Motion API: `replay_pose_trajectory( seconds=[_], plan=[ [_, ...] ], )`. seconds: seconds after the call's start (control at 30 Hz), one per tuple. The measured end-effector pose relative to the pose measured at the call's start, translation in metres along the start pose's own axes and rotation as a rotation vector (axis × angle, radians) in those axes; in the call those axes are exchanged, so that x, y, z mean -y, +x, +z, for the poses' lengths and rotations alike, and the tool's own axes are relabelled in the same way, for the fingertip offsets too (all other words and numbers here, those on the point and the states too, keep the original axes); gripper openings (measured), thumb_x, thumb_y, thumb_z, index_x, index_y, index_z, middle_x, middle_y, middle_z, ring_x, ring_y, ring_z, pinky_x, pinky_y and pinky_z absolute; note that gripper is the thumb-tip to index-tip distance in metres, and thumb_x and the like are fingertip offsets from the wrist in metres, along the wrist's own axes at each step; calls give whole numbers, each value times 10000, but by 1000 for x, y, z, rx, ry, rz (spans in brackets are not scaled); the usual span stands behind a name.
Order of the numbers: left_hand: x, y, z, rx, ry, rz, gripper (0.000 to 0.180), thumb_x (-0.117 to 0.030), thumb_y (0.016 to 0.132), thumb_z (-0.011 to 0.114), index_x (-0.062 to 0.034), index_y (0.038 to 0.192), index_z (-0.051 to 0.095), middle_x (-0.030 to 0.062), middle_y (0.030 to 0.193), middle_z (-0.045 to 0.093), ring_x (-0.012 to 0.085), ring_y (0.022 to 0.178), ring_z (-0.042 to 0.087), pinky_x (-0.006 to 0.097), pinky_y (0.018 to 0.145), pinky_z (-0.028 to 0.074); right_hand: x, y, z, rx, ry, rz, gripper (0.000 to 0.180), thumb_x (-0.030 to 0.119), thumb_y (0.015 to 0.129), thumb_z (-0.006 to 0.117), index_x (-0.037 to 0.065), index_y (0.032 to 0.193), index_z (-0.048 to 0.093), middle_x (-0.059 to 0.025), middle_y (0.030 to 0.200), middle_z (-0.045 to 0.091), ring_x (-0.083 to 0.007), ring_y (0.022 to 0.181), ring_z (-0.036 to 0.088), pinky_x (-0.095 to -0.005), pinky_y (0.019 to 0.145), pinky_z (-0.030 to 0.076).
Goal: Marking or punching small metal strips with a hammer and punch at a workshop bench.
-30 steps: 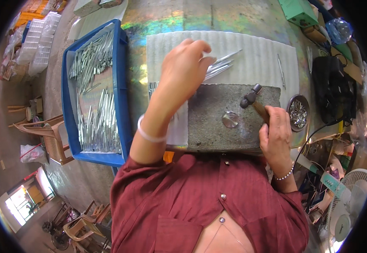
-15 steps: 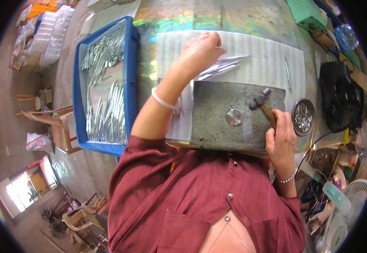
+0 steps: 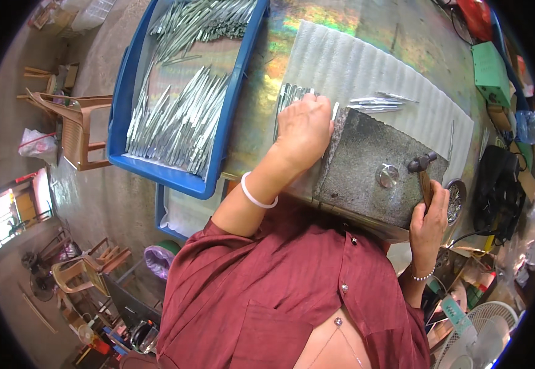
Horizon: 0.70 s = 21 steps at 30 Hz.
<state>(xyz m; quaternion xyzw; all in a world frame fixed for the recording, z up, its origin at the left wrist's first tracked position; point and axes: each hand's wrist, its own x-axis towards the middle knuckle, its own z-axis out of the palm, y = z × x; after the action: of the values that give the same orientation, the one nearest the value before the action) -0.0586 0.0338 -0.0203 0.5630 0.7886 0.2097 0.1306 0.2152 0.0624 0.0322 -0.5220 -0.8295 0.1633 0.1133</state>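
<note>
Head view, grey slab: here it is, the rough grey slab point(image 3: 356, 169), our landmark, sitting right in front of the person.
Left hand: over at the slab's left edge goes the left hand point(image 3: 306, 130), knuckles up, right beside a row of silver rods point(image 3: 287, 95); its fingertips are hidden underneath, so whether it pinches anything, I cannot tell.
Right hand: at the slab's near right corner, the right hand point(image 3: 431, 212) has its fingers and thumb closed around the wooden handle of a hammer point(image 3: 425, 183).
Hammer: its dark head sits over the slab's right part.
Disc: a shiny round metal disc point(image 3: 387, 175) lies on the slab, just left of that hammer head.
Loose rods: beyond the slab's far edge, a small silver pile point(image 3: 375, 104) rests on a white foam sheet point(image 3: 430, 126).
Bowl: just right of the slab, a dark bowl point(image 3: 463, 189) holding small metal bits.
Tray: well left of the slab, a blue tray point(image 3: 163, 176) packed with more rods.
</note>
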Motion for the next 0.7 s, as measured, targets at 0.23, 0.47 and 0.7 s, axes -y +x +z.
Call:
replay_pose_trajectory(
  seconds=[0.23,0.47,0.7],
  plan=[
    [1,3,-6,-71,91,-109,196,-120,781,628,-32,900,500,165,859,580,358,791,600,453,660,487,3,-1,3,-14,-51,-12,428,-33,763,423,-35,1190,443,-211,1048,479,-390,970,517,-436,832,412],
    [-3,-9,8,-65,60,-36,224,-118,788,622,-27,941,485,164,855,579,351,780,604,441,658,492,3,1,2,-17,-53,2,428,-31,762,427,-34,1190,446,-210,1048,482,-388,979,515,-434,833,417],
    [-2,-10,0,-68,77,-56,172,-79,789,582,-46,935,499,160,841,590,362,775,600,445,659,481,-4,3,-6,-15,50,26,416,-38,754,440,-33,1170,462,-210,1041,487,-384,968,520,-426,844,417]
  ],
)
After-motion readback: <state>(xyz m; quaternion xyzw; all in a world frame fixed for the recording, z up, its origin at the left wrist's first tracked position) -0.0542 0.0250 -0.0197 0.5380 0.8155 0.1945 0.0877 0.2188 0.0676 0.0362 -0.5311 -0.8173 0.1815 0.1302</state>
